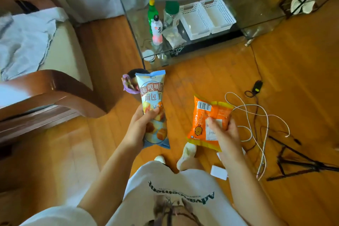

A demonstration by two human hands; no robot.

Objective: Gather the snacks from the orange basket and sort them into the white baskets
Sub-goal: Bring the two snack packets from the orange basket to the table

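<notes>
- Person: standing on a wooden floor [211, 71], wearing a white printed shirt [172, 185]; two feet in pale footwear show below the hem.
- Left hand [141, 124]: fingers wrapped around the lower half of one tall light-blue snack packet [153, 97], thumb pressed on its front. The packet stands upright in the air, printed with bread cubes.
- Right hand [226, 130]: fingers pinching one orange snack packet [205, 117] at its right edge, thumb on the printed face. The packet is tilted, barcode uppermost, held clear of the floor.
- The two packets are near each other but apart.
- Floor, right of the hands: one white cable [256, 108] in loose loops, one black cable with an adapter [256, 86], one black tripod [300, 161].
- Left: one wooden armchair [55, 88] with a pale cloth on the seat.
- Behind the blue packet: a dark bin with a purple liner [128, 82], partly hidden.
- Far: one glass bench [260, 14]. On it, two white baskets [207, 16] side by side, touching; left of them two bottles, one green [152, 13] and one white-and-pink [156, 31], one green-lidded jar [171, 13], and one clear bag [174, 35].
</notes>
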